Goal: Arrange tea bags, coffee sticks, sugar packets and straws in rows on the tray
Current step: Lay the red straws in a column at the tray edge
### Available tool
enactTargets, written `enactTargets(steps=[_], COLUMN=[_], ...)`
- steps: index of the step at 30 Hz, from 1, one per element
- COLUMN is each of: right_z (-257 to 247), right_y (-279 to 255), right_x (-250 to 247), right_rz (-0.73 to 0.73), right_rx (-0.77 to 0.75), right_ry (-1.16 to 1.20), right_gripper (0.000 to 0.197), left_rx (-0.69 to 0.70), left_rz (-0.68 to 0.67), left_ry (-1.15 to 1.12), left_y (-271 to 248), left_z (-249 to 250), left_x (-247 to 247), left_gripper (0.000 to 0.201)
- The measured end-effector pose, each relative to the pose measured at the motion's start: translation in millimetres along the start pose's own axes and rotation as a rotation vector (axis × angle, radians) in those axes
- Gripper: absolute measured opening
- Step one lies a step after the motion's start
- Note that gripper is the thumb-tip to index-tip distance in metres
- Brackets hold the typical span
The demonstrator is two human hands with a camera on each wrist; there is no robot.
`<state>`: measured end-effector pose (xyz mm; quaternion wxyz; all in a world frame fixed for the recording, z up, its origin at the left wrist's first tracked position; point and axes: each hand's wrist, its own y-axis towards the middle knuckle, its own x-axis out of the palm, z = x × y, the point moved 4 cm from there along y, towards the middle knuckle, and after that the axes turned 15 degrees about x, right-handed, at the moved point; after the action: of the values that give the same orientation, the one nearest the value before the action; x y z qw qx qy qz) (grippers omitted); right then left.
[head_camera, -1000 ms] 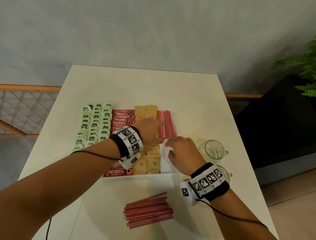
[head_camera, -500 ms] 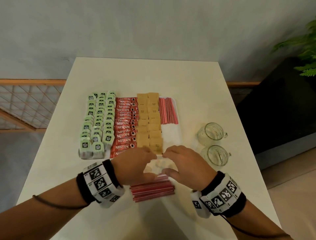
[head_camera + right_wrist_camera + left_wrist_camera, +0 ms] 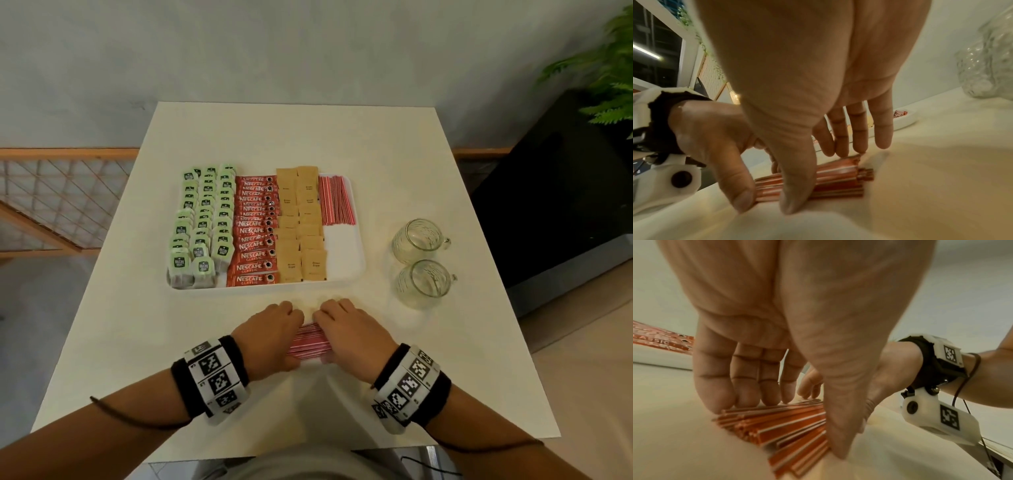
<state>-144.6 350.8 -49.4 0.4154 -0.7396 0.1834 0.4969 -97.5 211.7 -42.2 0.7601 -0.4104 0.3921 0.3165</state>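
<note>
Pale grey wall and a white bench [image 3: 239, 342] frame the scene, with both hands drawn back from the tray to the near edge. A second ago the left hand [image 3: 270, 337] and the right hand [image 3: 346, 334] were over the tray's straw row; now they sit side by side on the loose bundle of straws [image 3: 310, 341] on the bench. Each grip is curled around the bundle, thumb on the near side and fingers on the far side, squeezing the straws together between them. I judge this as gathering the last batch, so the straw row is about to be finished.

Just beyond the fingertips lies the white tray [image 3: 356, 270]. From the left hand's side across to the right it holds 4 rows: green tea bags [image 3: 202, 226], red coffee sticks [image 3: 255, 233], brown sugar packets [image 3: 301, 222], and a set of red straws [image 3: 335, 200] filling only the far half of the last row. The near half of that row, straight ahead of the right hand, shows bare tray.

Further right of the right hand stand 2 glass mugs [image 3: 421, 260], both apparently empty.
</note>
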Motion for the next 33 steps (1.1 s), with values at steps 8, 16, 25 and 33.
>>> enactTargets(steps=[8, 16, 25, 33], right_z=[-10.1, -18.1, -23.4, -20.8], right_y=[1.7, 5.0, 11.7, 10.1], right_x=[-0.1, 0.1, 6.5, 20.5], right_rz=[0.031, 0.003, 0.001, 0.190], right_rx=[-0.035, -0.088, -0.089, -0.116], right_ry=[-0.062, -0.179, -0.263, -0.296], right_gripper=[0.018, 0.022, 0.024, 0.021], left_rx=[-0.029, -0.035, -0.041, -0.040], left_rz=[0.002, -0.020, -0.067, -0.053], left_ry=[-0.028, -0.040, -0.013, -0.006], left_y=[1.2, 3.7, 6.5, 3.2], left_z=[4.0, 8.9, 7.4, 11.4], left_x=[-1.7, 8.9, 11.7, 14.5], left_gripper=[0.018, 0.021, 0.021, 0.025])
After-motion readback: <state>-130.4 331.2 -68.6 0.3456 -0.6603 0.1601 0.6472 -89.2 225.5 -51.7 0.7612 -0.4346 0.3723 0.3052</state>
